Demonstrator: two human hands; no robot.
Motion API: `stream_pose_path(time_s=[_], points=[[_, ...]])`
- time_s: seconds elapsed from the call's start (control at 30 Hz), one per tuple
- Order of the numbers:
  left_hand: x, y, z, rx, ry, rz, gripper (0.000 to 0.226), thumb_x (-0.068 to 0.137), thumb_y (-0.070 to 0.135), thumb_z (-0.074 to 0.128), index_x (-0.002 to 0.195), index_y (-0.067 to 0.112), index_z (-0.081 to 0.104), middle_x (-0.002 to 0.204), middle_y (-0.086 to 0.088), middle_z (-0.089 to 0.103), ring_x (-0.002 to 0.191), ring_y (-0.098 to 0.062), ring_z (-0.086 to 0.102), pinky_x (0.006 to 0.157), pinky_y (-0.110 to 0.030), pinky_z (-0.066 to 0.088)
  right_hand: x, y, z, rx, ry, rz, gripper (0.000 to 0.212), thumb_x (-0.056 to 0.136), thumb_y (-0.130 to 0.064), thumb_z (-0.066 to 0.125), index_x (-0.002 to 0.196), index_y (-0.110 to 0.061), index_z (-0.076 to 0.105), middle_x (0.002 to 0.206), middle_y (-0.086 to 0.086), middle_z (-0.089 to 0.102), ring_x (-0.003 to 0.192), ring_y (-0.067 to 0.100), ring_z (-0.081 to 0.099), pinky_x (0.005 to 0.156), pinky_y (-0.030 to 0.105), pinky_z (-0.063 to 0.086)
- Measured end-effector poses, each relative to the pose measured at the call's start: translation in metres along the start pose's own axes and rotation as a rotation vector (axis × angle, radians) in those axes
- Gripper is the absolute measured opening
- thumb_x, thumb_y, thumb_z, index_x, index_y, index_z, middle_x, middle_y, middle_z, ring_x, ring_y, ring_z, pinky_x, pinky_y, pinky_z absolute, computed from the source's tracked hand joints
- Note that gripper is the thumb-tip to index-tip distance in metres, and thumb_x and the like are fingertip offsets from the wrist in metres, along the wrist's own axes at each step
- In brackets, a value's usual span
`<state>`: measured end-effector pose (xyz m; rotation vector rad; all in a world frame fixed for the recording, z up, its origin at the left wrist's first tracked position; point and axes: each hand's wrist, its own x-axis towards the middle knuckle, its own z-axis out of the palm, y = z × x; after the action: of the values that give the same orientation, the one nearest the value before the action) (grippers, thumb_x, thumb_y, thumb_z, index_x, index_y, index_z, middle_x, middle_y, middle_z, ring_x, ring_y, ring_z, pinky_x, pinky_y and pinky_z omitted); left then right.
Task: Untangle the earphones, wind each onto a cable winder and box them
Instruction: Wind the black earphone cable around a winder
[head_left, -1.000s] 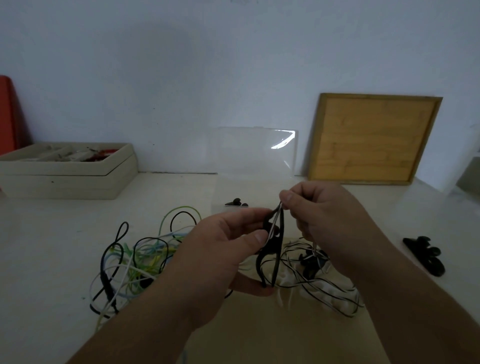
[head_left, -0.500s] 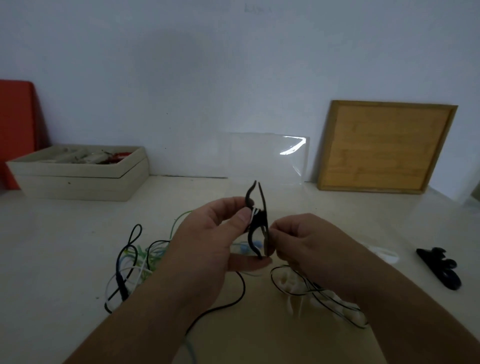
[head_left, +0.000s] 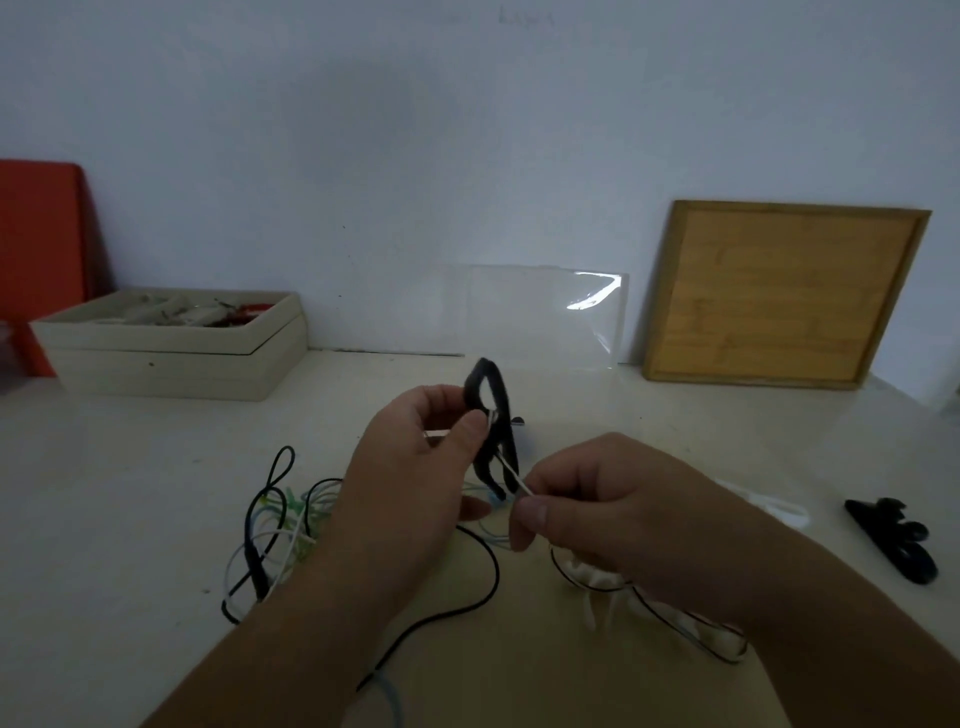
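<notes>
Plainly the job is in its early part. The person's left hand (head_left: 415, 483) holds a black cable winder (head_left: 493, 410) upright above the middle of the desk (head_left: 130, 493), with the thumb pressed on the winder's near face and the curled fingers behind it. The right hand (head_left: 613, 514) pinches a white earphone cable (head_left: 511, 475) between thumb and forefinger, just below and to the right of the winder. The cable runs taut from that pinch up into the winder's waist, so I judge the winding of this one barely begun; few turns, if any, show on it. More of what looks like the same cable lies in loose loops (head_left: 597, 574) on the desk under the right wrist. Toward the desk's left side, a tangle of earphones (head_left: 270, 535) in black, white and green lies unsorted beside the left forearm. Spare winders (head_left: 891, 540) lie near the right edge, apart from both hands. A clear plastic panel (head_left: 540, 312) stands at the back edge against the wall; whether it belongs to the box I cannot tell. Untangling the heap, winding the others and all the boxing appear left to do.
</notes>
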<state>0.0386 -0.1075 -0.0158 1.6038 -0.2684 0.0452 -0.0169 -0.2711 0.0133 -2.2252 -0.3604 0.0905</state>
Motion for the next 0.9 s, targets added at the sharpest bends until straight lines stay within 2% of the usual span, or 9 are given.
stream_pose_path(time_s=[0.1, 0.17, 0.23, 0.37, 0.43, 0.57, 0.67, 0.77, 0.9], points=[[-0.003, -0.004, 0.003, 0.167, -0.099, 0.113, 0.010, 0.095, 0.016, 0.062, 0.099, 0.024, 0.065, 0.086, 0.006, 0.072, 0.071, -0.011, 0.070, 0.053, -0.033, 0.059, -0.005, -0.005, -0.005, 0.111, 0.132, -0.071, 0.017, 0.089, -0.030, 0.066, 0.080, -0.019, 0.074, 0.050, -0.006, 0.044, 0.045, 0.008, 0.036, 0.046, 0.022, 0.032], [-0.005, -0.005, 0.004, 0.242, -0.163, 0.147, 0.012, 0.095, 0.017, 0.063, 0.098, 0.028, 0.065, 0.083, 0.004, 0.073, 0.072, -0.010, 0.070, 0.057, -0.033, 0.060, -0.009, -0.004, -0.012, 0.162, 0.252, -0.075, 0.020, 0.086, -0.037, 0.067, 0.076, -0.022, 0.074, 0.047, -0.002, 0.044, 0.044, 0.013, 0.035, 0.045, 0.027, 0.032], [-0.007, -0.004, 0.005, 0.244, -0.200, 0.144, 0.015, 0.094, 0.016, 0.063, 0.096, 0.031, 0.066, 0.084, 0.003, 0.073, 0.075, -0.010, 0.071, 0.059, -0.031, 0.060, -0.012, -0.003, -0.019, 0.156, 0.372, -0.078, 0.019, 0.086, -0.035, 0.067, 0.073, -0.023, 0.074, 0.045, 0.001, 0.044, 0.042, 0.014, 0.036, 0.044, 0.028, 0.032], [-0.010, 0.001, 0.006, 0.168, -0.272, 0.098, 0.016, 0.094, 0.011, 0.063, 0.097, 0.025, 0.068, 0.082, -0.002, 0.074, 0.073, -0.013, 0.071, 0.057, -0.026, 0.058, -0.012, 0.000, -0.025, 0.086, 0.582, -0.085, 0.022, 0.081, -0.035, 0.071, 0.067, -0.018, 0.071, 0.042, -0.008, 0.044, 0.038, 0.003, 0.035, 0.042, 0.015, 0.032], [-0.011, 0.003, 0.007, 0.133, -0.318, 0.069, 0.015, 0.093, 0.009, 0.063, 0.099, 0.022, 0.069, 0.085, -0.001, 0.074, 0.074, -0.013, 0.071, 0.058, -0.027, 0.058, -0.010, 0.003, -0.026, 0.099, 0.659, -0.065, 0.020, 0.080, -0.032, 0.072, 0.066, -0.018, 0.070, 0.042, -0.009, 0.045, 0.038, 0.002, 0.036, 0.041, 0.014, 0.033], [-0.014, 0.006, 0.008, 0.061, -0.398, 0.031, 0.018, 0.093, 0.007, 0.062, 0.101, 0.020, 0.071, 0.094, 0.002, 0.072, 0.085, -0.017, 0.071, 0.061, -0.033, 0.060, -0.006, 0.009, -0.024, 0.109, 0.661, -0.012, 0.023, 0.084, -0.035, 0.069, 0.068, -0.019, 0.069, 0.044, -0.009, 0.046, 0.041, 0.002, 0.037, 0.044, 0.016, 0.037], [-0.015, 0.007, 0.007, 0.018, -0.409, -0.003, 0.018, 0.093, 0.007, 0.063, 0.103, 0.018, 0.072, 0.098, -0.004, 0.071, 0.088, -0.018, 0.070, 0.063, -0.036, 0.061, -0.003, 0.012, -0.020, 0.140, 0.651, 0.017, 0.026, 0.085, -0.041, 0.063, 0.069, -0.021, 0.070, 0.047, -0.008, 0.045, 0.043, 0.005, 0.038, 0.051, 0.027, 0.036], [-0.014, 0.006, 0.005, 0.050, -0.396, -0.014, 0.017, 0.092, 0.007, 0.064, 0.102, 0.019, 0.073, 0.095, -0.002, 0.072, 0.086, -0.016, 0.070, 0.063, -0.035, 0.062, -0.002, 0.013, -0.019, 0.155, 0.672, 0.018, 0.026, 0.085, -0.044, 0.060, 0.072, -0.024, 0.070, 0.048, -0.005, 0.042, 0.043, 0.008, 0.036, 0.052, 0.028, 0.034], [-0.014, 0.007, 0.006, 0.066, -0.452, 0.024, 0.018, 0.092, 0.006, 0.064, 0.101, 0.018, 0.072, 0.092, 0.000, 0.073, 0.081, -0.014, 0.071, 0.063, -0.030, 0.059, -0.001, 0.014, -0.017, 0.151, 0.644, 0.076, 0.032, 0.090, -0.041, 0.060, 0.069, -0.018, 0.067, 0.047, -0.005, 0.042, 0.042, 0.008, 0.035, 0.049, 0.027, 0.033]])
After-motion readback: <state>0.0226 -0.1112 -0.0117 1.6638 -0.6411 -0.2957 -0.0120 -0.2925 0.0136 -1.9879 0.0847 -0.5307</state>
